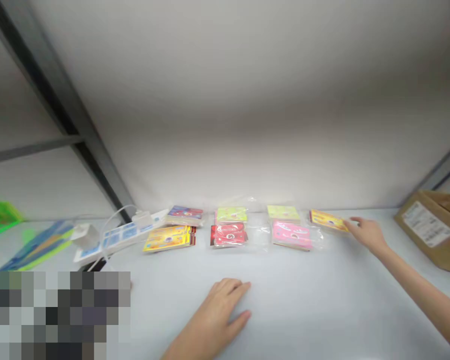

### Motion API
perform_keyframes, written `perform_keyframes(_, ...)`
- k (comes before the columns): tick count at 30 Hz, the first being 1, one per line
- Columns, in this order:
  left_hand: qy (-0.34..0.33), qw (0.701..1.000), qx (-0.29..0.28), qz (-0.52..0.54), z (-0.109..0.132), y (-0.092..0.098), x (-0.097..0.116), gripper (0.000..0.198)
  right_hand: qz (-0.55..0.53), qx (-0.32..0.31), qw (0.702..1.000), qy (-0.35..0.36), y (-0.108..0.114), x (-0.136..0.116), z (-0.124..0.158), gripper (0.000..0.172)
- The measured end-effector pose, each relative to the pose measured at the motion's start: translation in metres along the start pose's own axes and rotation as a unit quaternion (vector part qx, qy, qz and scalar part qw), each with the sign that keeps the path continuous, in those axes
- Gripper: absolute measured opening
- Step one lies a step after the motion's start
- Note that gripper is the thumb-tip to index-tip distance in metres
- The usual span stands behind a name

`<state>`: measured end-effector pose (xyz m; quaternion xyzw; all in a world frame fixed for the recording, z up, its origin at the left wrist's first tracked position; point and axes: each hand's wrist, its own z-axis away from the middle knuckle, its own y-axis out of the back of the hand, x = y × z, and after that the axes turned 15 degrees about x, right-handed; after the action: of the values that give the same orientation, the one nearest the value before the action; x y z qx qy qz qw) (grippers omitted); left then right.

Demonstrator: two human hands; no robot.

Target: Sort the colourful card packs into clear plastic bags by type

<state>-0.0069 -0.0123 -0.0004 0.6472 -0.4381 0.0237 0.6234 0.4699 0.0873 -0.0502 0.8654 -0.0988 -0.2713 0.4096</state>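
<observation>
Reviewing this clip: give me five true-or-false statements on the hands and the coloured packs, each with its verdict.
1. The right hand reaches to the yellow pack at the row's right end. True.
2. The left hand holds the red pack. False: it lies flat on the table, apart from the packs.
3. A cardboard box sits right of the packs. True.
4. The pink pack lies left of the red pack. False: it lies to its right.
5. Both hands are closed into fists. False: the fingers are extended.
</observation>
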Motion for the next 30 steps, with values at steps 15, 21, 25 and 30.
perform_keyframes(15,0.003,1.000,0.007,0.027,0.001,0.003,0.001,0.042,-0.186,-0.285,0.932,-0.122,0.055,-0.089,0.056,0.049)
perform_keyframes(21,-0.006,1.000,-0.001,0.026,0.001,0.004,0.002,0.043,-0.216,-0.296,0.919,-0.147,0.042,-0.090,0.065,0.045)
perform_keyframes(25,-0.008,0.999,0.012,0.037,0.002,0.006,0.003,0.041,-0.301,-0.314,0.888,-0.150,0.042,-0.091,0.071,0.030)
perform_keyframes(30,0.008,0.999,-0.016,0.034,0.002,0.009,0.005,0.042,-0.378,-0.334,0.842,-0.190,0.053,-0.090,0.073,0.023)
